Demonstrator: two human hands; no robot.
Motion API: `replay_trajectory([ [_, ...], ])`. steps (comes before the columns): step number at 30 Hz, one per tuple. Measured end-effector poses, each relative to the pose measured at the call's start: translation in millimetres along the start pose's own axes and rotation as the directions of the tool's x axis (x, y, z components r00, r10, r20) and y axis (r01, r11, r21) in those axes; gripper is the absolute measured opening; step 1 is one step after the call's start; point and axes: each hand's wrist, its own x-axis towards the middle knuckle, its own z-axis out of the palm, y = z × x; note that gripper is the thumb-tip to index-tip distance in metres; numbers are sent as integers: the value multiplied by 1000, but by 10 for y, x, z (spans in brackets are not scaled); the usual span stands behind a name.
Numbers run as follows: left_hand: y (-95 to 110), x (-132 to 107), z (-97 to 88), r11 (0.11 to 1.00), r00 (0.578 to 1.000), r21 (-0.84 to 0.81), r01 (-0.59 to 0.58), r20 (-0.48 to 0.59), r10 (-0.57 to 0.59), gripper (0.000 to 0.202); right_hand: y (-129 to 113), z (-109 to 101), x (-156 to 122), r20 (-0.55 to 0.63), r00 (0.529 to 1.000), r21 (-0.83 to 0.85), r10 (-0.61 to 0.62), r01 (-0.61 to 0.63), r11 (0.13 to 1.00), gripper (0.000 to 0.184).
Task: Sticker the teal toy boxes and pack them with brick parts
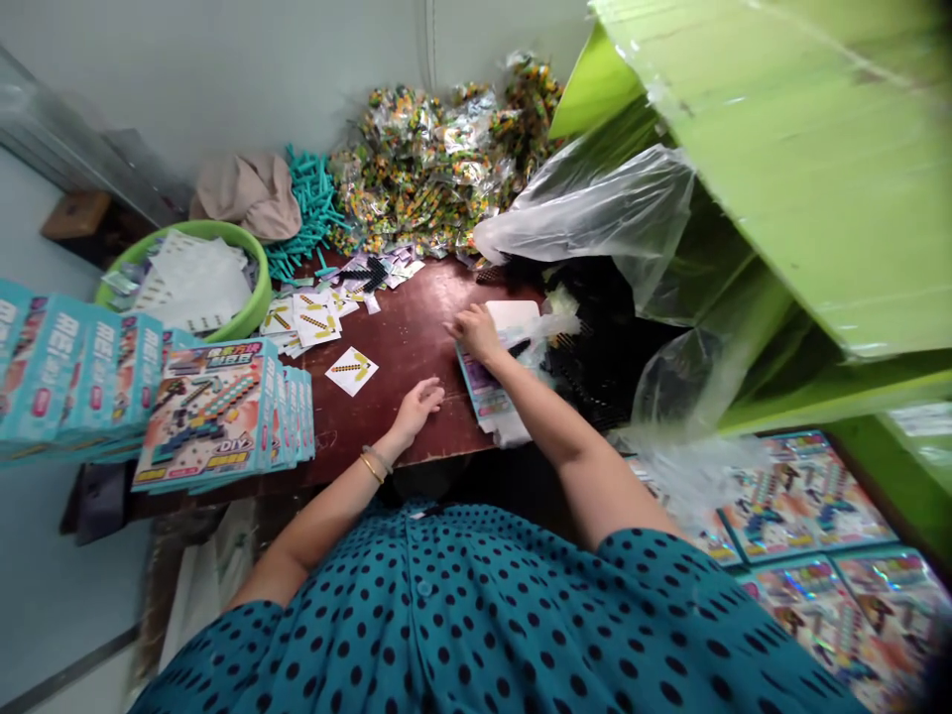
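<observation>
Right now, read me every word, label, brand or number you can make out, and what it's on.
"DIY": cover of the front box at left.
Too blurred to read surely: that box's other lettering, and print on the far-left boxes, the lower-right boxes and the box under the right hand.
No number is readable.

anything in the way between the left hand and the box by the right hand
Nothing visible: only the tabletop shows between the left hand and the box. The right hand is at the box's far end, off that direct line.
</observation>
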Motion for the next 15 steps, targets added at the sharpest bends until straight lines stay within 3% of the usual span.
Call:
replay_trajectory([
  [3,121,106,2,982,973,67,-179,-139,187,37,-606,-113,134,-106,971,138,-216,230,963,41],
  [5,252,162,-97,965,917,40,-258,-305,258,34,-954,-192,126,-222,947,207,-234,280,937,39],
  [7,372,145,-288,947,858,-59,-315,-443,258,41,-1176,-246,6,-289,956,283,-50,135,950,57],
  [10,418,-31,-608,928,841,-143,-343,-487,236,58,-1304,-233,-297,-166,950,495,263,-151,856,80],
  [12,356,-180,-734,939,842,-93,-331,-479,249,70,-1322,-186,-481,-36,965,654,261,-175,736,83],
  [15,296,-331,-758,946,855,-26,-323,-437,279,85,-1298,-147,-646,28,985,828,171,-119,548,71],
])
